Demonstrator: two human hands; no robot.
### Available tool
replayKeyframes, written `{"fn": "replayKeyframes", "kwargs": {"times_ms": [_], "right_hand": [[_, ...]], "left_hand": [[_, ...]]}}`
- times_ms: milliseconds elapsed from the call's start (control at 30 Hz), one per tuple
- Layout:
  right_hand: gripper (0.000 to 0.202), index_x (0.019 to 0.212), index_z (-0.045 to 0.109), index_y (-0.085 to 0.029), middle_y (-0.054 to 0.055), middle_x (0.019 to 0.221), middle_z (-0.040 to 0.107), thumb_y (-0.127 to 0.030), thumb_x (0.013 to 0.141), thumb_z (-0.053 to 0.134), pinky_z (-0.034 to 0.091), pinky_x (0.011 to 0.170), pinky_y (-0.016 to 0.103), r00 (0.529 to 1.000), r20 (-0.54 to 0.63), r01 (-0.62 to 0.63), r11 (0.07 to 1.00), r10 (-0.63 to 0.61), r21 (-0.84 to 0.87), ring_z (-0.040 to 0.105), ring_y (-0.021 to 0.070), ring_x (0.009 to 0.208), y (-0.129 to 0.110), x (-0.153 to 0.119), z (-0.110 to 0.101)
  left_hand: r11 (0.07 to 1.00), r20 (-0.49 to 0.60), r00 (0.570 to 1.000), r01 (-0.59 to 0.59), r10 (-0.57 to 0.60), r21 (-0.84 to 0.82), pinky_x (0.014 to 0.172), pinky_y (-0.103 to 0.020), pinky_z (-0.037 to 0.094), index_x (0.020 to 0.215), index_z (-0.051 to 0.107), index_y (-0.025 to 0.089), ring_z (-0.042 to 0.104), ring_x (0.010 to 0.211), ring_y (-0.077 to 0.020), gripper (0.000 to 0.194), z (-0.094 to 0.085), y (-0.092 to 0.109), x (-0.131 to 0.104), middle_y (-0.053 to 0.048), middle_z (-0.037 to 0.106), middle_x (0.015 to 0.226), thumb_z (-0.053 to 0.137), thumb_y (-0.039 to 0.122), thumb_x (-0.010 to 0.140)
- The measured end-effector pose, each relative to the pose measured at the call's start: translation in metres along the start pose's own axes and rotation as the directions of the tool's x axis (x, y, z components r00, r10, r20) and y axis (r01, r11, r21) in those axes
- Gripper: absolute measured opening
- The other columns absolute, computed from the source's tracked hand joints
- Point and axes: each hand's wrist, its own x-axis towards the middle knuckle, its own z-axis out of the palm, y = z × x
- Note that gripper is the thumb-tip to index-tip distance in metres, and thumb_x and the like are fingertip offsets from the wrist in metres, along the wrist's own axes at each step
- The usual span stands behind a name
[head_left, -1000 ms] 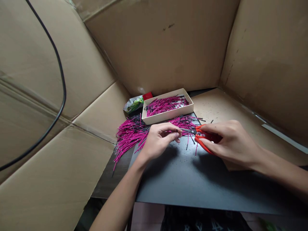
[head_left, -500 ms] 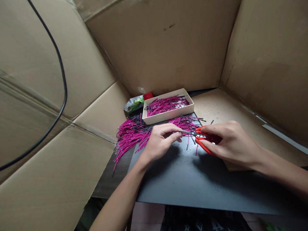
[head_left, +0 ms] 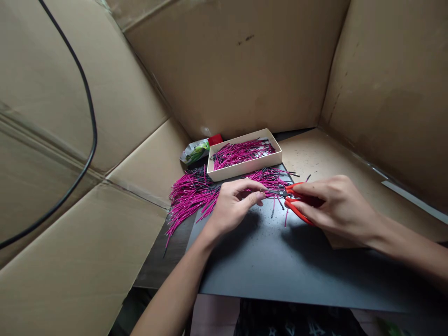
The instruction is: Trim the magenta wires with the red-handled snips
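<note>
My right hand (head_left: 332, 205) is wrapped round the red handles of small scissors (head_left: 297, 212), whose dark blades point left. The blade tips touch the fingertips of my left hand (head_left: 236, 203), which are pinched together on something too small to make out. Behind my hands, pink wires with black ends (head_left: 269, 176) lie loose on the grey mat. A larger pile of pink wires (head_left: 191, 193) spreads to the left of my left hand. More of them fill a shallow cream box (head_left: 245, 169) at the back.
A green and white packet with a red end (head_left: 196, 150) lies left of the box. Cardboard walls (head_left: 231, 74) surround the work surface (head_left: 259, 275). A black cable (head_left: 93, 112) hangs at the left. A flat cardboard sheet (head_left: 308, 151) lies at the right, with dark bits on it.
The scissors and my right hand have shifted very slightly. My left hand stays almost in the same place, still pinched near the blade tips.
</note>
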Motion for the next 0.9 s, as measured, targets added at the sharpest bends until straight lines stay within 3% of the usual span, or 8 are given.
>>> {"fn": "replayKeyframes", "kwargs": {"times_ms": [167, 300, 567, 900], "right_hand": [[0.015, 0.080, 0.071, -0.019, -0.002, 0.055, 0.057, -0.027, 0.081, 0.058, 0.030, 0.049, 0.027, 0.998, -0.041, -0.053, 0.999, 0.053, 0.007, 0.043, 0.0100, 0.048, -0.0035, -0.0002, -0.0023], [0.016, 0.077, 0.071, -0.019, -0.002, 0.053, 0.055, -0.028, 0.080, 0.058, 0.029, 0.049, 0.027, 0.998, -0.001, -0.057, 0.998, 0.057, 0.005, 0.042, 0.0101, 0.047, -0.0036, 0.0005, -0.0009], [0.021, 0.089, 0.073, -0.017, 0.000, 0.058, 0.062, -0.029, 0.082, 0.057, 0.032, 0.049, 0.027, 1.000, 0.022, -0.021, 1.000, 0.021, 0.000, 0.049, 0.0108, 0.048, -0.0001, 0.0000, -0.0001], [0.018, 0.084, 0.073, -0.019, 0.000, 0.057, 0.062, -0.030, 0.082, 0.058, 0.032, 0.050, 0.027, 1.000, -0.003, -0.023, 1.000, 0.023, -0.014, 0.047, 0.0106, 0.048, 0.0008, 0.0000, -0.0004]], "left_hand": [[1.000, -0.006, 1.000, 0.023, -0.023, -0.014, 0.062, -0.025, 0.053, 0.082, 0.067, 0.013, 0.065, 0.066, -0.0149, 0.010, 0.0001, 0.0000, -0.0004, -0.005, 0.067, 0.076, 0.065, 0.023, 0.083], [1.000, 0.005, 1.000, -0.005, 0.004, 0.022, 0.062, -0.025, 0.051, 0.081, 0.067, 0.012, 0.064, 0.066, -0.0145, 0.012, -0.0003, 0.0001, -0.0004, -0.006, 0.066, 0.075, 0.064, 0.023, 0.084], [0.985, 0.031, 0.994, -0.111, 0.108, 0.134, 0.063, -0.026, 0.050, 0.080, 0.071, 0.011, 0.062, 0.068, -0.0149, 0.015, -0.0021, -0.0005, 0.0007, -0.007, 0.067, 0.076, 0.062, 0.022, 0.086], [0.973, 0.032, 0.988, -0.156, 0.152, 0.170, 0.067, -0.028, 0.050, 0.082, 0.071, 0.011, 0.063, 0.073, -0.0162, 0.015, -0.0033, -0.0031, 0.0013, -0.009, 0.069, 0.080, 0.062, 0.021, 0.086]]}}
